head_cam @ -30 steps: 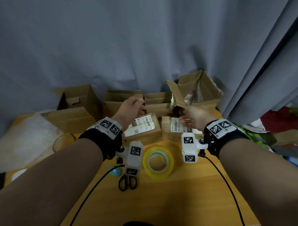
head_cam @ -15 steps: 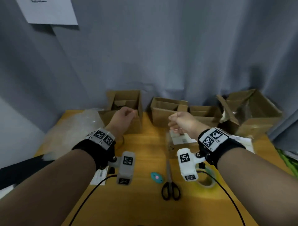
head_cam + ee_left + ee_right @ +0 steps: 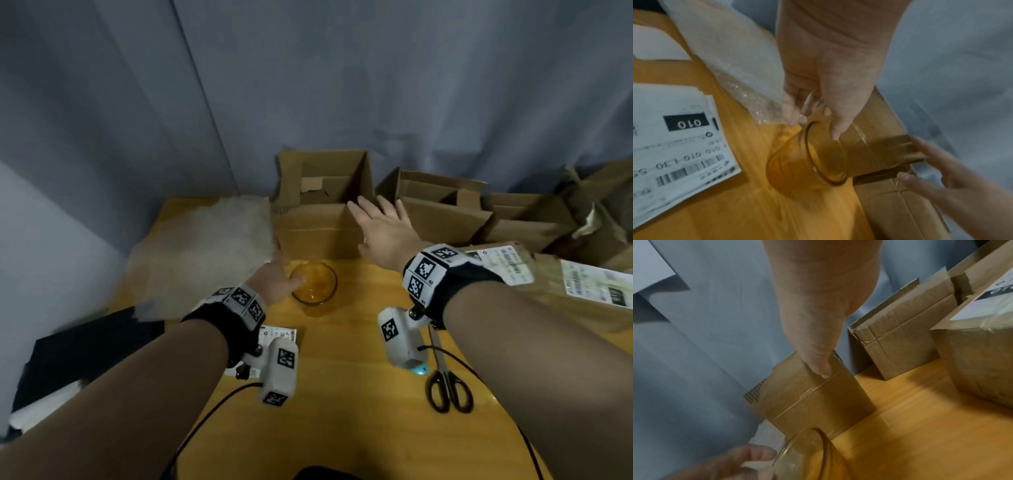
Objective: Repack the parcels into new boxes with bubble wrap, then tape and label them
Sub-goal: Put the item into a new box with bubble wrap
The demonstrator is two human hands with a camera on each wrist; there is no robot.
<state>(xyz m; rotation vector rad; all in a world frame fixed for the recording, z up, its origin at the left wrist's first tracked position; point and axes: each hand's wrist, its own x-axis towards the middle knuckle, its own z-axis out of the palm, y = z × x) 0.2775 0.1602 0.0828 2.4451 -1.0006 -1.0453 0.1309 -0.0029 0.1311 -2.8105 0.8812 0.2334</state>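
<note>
An empty clear glass [image 3: 314, 287] [image 3: 807, 170] [image 3: 803, 456] stands on the wooden table just before an open cardboard box [image 3: 318, 233] [image 3: 812, 399]. My left hand [image 3: 289, 275] [image 3: 813, 125] holds the glass by its rim, thumb over the edge and fingers on the outside. Spread flat, my right hand [image 3: 376, 214] reaches to the box's near right corner, and its thumb [image 3: 822, 369] lies on the front wall. A sheet of bubble wrap [image 3: 205, 246] [image 3: 731, 56] lies left of the box.
Printed labels [image 3: 277, 334] [image 3: 674, 146] lie under my left wrist. Scissors [image 3: 448, 387] lie at the right front. More open boxes [image 3: 442, 212] line the back, with labelled parcels [image 3: 582, 287] at the right. A grey curtain [image 3: 342, 85] hangs behind.
The view has swung left. My left hand dropped from the open box to the glass. My right hand uncurled and moved left to the box.
</note>
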